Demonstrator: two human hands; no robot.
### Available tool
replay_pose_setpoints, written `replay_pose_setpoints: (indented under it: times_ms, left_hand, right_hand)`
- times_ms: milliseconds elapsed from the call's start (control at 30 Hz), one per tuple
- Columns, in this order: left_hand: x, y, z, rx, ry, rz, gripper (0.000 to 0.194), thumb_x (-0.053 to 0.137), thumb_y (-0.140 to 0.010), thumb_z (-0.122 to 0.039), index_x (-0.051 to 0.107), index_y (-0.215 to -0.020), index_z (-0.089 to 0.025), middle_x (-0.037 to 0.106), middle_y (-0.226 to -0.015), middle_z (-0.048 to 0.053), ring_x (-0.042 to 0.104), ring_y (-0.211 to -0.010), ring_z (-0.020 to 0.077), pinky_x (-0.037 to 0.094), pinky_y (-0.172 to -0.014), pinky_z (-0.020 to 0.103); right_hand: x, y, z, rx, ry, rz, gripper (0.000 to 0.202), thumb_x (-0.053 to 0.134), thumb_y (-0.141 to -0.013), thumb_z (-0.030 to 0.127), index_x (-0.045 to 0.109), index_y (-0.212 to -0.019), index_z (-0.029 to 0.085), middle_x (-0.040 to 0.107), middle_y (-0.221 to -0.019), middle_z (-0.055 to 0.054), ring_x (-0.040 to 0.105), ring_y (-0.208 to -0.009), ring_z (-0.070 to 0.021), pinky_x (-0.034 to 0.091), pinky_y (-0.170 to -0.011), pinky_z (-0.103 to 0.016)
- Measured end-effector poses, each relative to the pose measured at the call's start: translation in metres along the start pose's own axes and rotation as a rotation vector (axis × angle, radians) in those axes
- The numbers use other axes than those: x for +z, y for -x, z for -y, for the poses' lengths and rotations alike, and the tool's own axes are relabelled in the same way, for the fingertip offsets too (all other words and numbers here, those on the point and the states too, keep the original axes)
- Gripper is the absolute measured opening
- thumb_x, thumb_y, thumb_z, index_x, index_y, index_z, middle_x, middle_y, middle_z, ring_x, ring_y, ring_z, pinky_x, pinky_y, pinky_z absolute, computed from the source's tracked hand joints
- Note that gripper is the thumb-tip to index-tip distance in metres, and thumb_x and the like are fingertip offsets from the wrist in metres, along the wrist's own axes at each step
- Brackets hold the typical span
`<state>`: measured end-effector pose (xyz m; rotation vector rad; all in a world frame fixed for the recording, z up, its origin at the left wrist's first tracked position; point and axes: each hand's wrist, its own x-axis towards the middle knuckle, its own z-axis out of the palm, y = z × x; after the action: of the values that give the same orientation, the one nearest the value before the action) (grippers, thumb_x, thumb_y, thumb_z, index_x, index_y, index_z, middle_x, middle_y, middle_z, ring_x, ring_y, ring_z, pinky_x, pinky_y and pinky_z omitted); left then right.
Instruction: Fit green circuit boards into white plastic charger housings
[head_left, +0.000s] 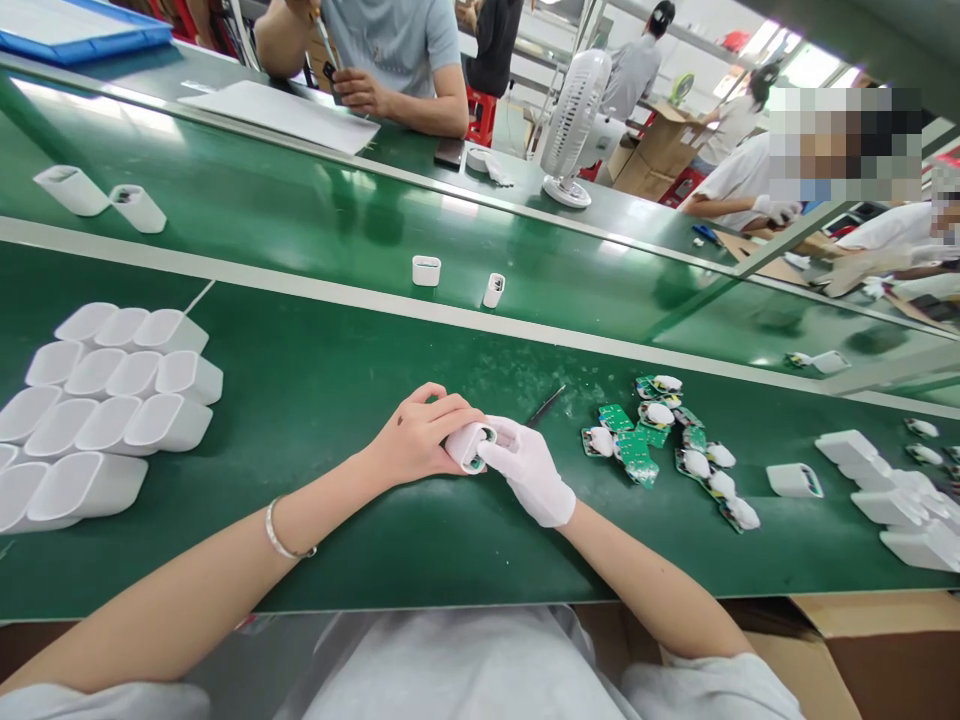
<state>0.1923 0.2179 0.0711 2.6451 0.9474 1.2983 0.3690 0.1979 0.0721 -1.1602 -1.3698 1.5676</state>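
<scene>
My left hand (426, 437), bare, is wrapped round a white oval housing (463, 446) over the green table. My right hand (534, 470), in a white glove, has its fingers at the housing's open end, where a bit of green board shows; whether they grip the board or the rim is hard to make out. Right of my hands lie several green circuit boards (636, 452) with white lumps on them. A thin dark tool (547, 404) rests just behind my right hand. Several empty white housings (97, 424) stand in rows at the left.
A green belt (315, 230) beyond a pale rail (345, 300) bears white housings (426, 271). More housings (892, 495) lie at the right, near a single one (795, 481). Across the belt are a seated person (382, 60), a white fan (576, 120) and other people.
</scene>
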Motion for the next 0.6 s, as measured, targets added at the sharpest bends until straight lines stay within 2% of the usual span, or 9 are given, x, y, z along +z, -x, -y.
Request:
replay_pose_setpoints:
  times_ms: [67, 133, 233, 300, 367, 500, 600]
  left_hand:
    - [0.0, 0.0, 0.001, -0.047, 0.047, 0.043, 0.023, 0.062, -0.076, -0.033, 0.059, -0.096, -0.021, 0.071, -0.085, 0.001, 0.065, -0.072, 0.0133, 0.044, -0.078, 0.031]
    - [-0.001, 0.001, 0.002, -0.117, 0.112, 0.089, 0.026, 0.063, -0.076, -0.036, 0.059, -0.096, -0.02, 0.072, -0.088, 0.002, 0.065, -0.076, 0.0149, 0.045, -0.077, 0.032]
    - [-0.002, 0.002, 0.003, -0.232, 0.205, 0.136, 0.03, 0.066, -0.074, -0.038, 0.06, -0.098, -0.02, 0.071, -0.091, 0.004, 0.065, -0.08, 0.0172, 0.045, -0.078, 0.032]
    - [-0.001, 0.003, 0.004, -0.272, 0.256, 0.163, 0.033, 0.068, -0.072, -0.037, 0.061, -0.099, -0.019, 0.071, -0.091, 0.004, 0.064, -0.078, 0.0173, 0.044, -0.078, 0.033]
    - [0.0, 0.004, 0.005, -0.288, 0.306, 0.2, 0.036, 0.07, -0.071, -0.036, 0.061, -0.101, -0.019, 0.071, -0.09, 0.003, 0.062, -0.076, 0.017, 0.044, -0.078, 0.032]
    - [-0.001, 0.002, 0.004, -0.371, 0.402, 0.329, 0.035, 0.067, -0.072, -0.032, 0.062, -0.105, -0.022, 0.069, -0.086, -0.001, 0.059, -0.074, 0.0155, 0.043, -0.076, 0.029]
    - [-0.003, 0.0, 0.004, -0.442, 0.438, 0.466, 0.028, 0.061, -0.078, -0.03, 0.063, -0.105, -0.025, 0.068, -0.082, -0.003, 0.056, -0.076, 0.0149, 0.041, -0.084, 0.031]
  right_hand:
    - [-0.001, 0.001, 0.002, -0.011, 0.023, 0.006, 0.042, 0.07, -0.069, 0.048, 0.063, -0.099, 0.02, 0.071, -0.093, -0.004, 0.067, -0.088, -0.0215, 0.057, -0.077, -0.036]
    - [-0.003, 0.004, 0.004, -0.107, 0.116, -0.006, 0.047, 0.068, -0.073, 0.045, 0.059, -0.112, 0.021, 0.068, -0.105, -0.006, 0.067, -0.091, -0.0206, 0.057, -0.081, -0.037]
    - [-0.007, 0.009, 0.006, -0.425, 0.378, -0.104, 0.06, 0.069, -0.075, 0.037, 0.047, -0.13, 0.026, 0.051, -0.133, -0.011, 0.062, -0.104, -0.0218, 0.055, -0.087, -0.04]
    - [-0.008, 0.012, 0.006, -0.63, 0.583, -0.16, 0.057, 0.07, -0.076, 0.032, 0.049, -0.129, 0.03, 0.047, -0.137, -0.01, 0.06, -0.109, -0.0228, 0.054, -0.09, -0.041]
    - [-0.006, 0.014, 0.006, -0.732, 0.739, -0.173, 0.047, 0.067, -0.078, 0.029, 0.055, -0.123, 0.032, 0.052, -0.132, -0.009, 0.06, -0.109, -0.0223, 0.053, -0.091, -0.04]
    - [0.001, 0.012, 0.004, -0.707, 0.817, -0.196, 0.044, 0.061, -0.084, 0.029, 0.053, -0.127, 0.03, 0.06, -0.122, -0.007, 0.059, -0.11, -0.0211, 0.052, -0.093, -0.037]
    - [-0.009, 0.007, 0.007, -0.646, 0.868, -0.206, 0.045, 0.059, -0.084, 0.028, 0.052, -0.129, 0.026, 0.062, -0.12, -0.006, 0.06, -0.106, -0.0197, 0.053, -0.09, -0.033]
